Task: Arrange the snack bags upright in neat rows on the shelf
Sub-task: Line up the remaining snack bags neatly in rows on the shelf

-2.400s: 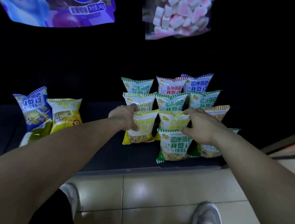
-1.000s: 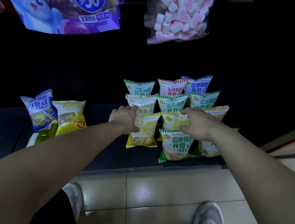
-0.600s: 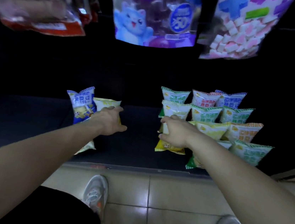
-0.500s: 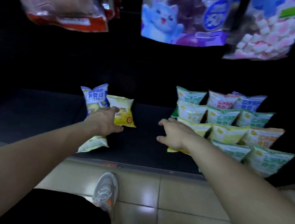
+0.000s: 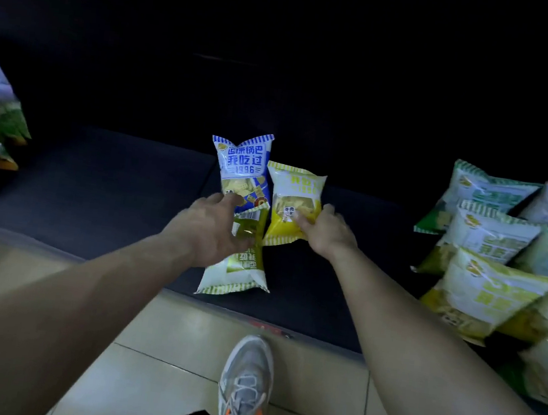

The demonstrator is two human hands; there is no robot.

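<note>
Fingers (image 5: 301, 224) of right hand (image 5: 326, 231) pinch yellow bag (image 5: 293, 196) | left hand (image 5: 207, 230) spread open on green bag (image 5: 241, 265) lying flat | blue bag (image 5: 243, 165) stands behind | all on shelf (image 5: 96, 185)

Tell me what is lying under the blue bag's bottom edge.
A green bag lies flat on the shelf, its far end tucked beneath the blue bag. The left hand covers where they overlap.

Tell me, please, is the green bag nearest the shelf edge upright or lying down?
Lying down: the green bag lies flat on the shelf, print upside down.
</note>
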